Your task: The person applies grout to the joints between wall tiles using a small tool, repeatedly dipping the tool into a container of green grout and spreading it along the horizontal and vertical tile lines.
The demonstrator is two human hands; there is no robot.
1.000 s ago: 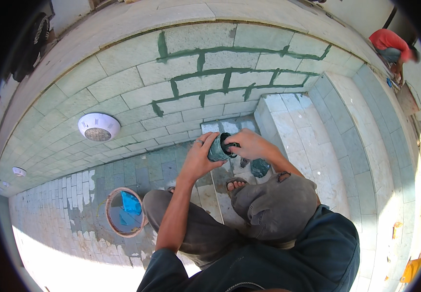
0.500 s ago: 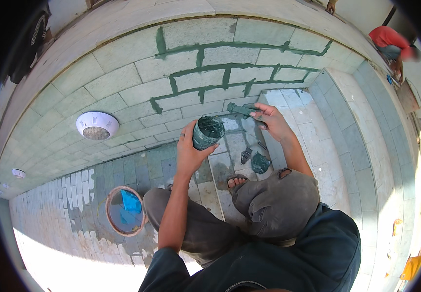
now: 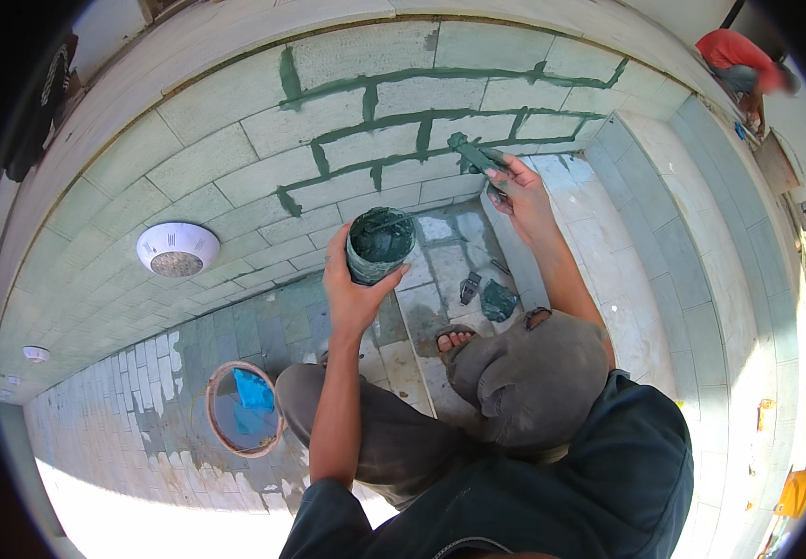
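My left hand [image 3: 354,296] is wrapped round a cup [image 3: 375,270] whose inside and outside are smeared with dark green grout. A small putty knife [image 3: 478,158], coated in the same green paste with a lump at its tip, is gripped in the fingers of my right hand [image 3: 522,196]. It is held up in front of the wall, right of the cup; whether its tip touches the wall I cannot tell. Green grout lines [image 3: 422,135] run along several joints of the pale tiled wall [image 3: 277,135].
A round basin [image 3: 212,424] of water with a blue cloth or bag stands lower left. Near my foot lie a dark green plastic bag [image 3: 498,301] and a black clip-like object [image 3: 469,288]. Tiled steps [image 3: 650,252] rise at right. Round white lamps [image 3: 177,249] jut from the wall. A person in red [image 3: 738,56] crouches far right.
My right hand has lifted the putty knife away from the cup, up toward the grouted joints, tilting it more upright. The cup stays in my left hand, its mouth turned slightly more into view.
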